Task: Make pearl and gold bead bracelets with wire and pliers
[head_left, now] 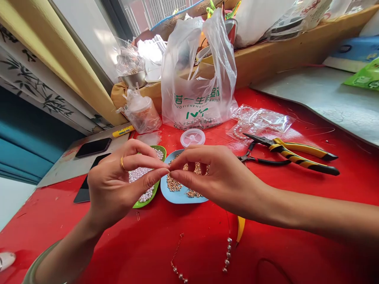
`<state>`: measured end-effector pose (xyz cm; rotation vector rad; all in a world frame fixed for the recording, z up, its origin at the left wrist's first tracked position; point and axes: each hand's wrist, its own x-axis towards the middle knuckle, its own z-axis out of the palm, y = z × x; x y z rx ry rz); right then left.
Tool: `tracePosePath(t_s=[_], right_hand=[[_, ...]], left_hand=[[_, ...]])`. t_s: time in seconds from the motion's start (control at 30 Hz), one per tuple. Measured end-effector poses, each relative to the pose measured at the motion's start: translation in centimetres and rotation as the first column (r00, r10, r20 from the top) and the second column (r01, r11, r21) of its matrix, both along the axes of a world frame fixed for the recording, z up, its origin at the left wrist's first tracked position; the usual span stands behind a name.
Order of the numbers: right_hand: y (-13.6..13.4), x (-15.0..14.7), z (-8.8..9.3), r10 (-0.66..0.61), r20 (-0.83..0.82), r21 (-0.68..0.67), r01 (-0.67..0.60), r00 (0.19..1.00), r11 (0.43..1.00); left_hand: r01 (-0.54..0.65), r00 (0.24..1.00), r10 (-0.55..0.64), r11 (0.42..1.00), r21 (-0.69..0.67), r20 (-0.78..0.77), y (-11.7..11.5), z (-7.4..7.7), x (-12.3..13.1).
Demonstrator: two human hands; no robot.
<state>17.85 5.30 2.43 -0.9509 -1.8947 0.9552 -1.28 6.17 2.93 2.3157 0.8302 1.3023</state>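
My left hand (124, 177) and my right hand (210, 173) meet fingertip to fingertip over the dishes, each in a pinch. What they hold is too small to make out. Below my left hand a green dish (162, 152) holds white pearl-like beads (146, 195). Under my right hand lies a blue dish (177, 199) with gold beads (174, 183). A string of silvery beads (227, 252) hangs or lies below my right hand on a thin line. Left of it a short chain with beads (175, 266) rests on the red table (118, 252).
Pliers (296, 152) and black-handled cutters (272, 161) lie right. Behind are a plastic bag (198, 86), a clear round lid (192, 138) and a packet of beads (260, 122). A phone (93, 147) lies left; a yellow-handled tool (241, 228) lies near the bead string.
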Motion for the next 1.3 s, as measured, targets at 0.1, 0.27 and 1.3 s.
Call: tracePosePath(t_s=[0.1,0.27,1.3], right_hand=[[0.0,-0.1,-0.1,0.001,-0.008,0.007,-0.001,1.000,1.000],[-0.1,-0.1,-0.1,0.002,0.029,-0.015,-0.002,1.000,1.000],[0.5,0.0,-0.8,0.031,-0.048,-0.121,-0.037,0.998,0.992]], left_hand=[[-0.012,1.000,0.012,1.000,0.010,-0.008,0.0,0.0,0.0],[0.018,1.000,-0.018,1.000,-0.007,-0.013,0.0,-0.1,0.0],[-0.107,0.637,-0.079,0.976,-0.189,-0.767,1.6,-3.4,0.0]])
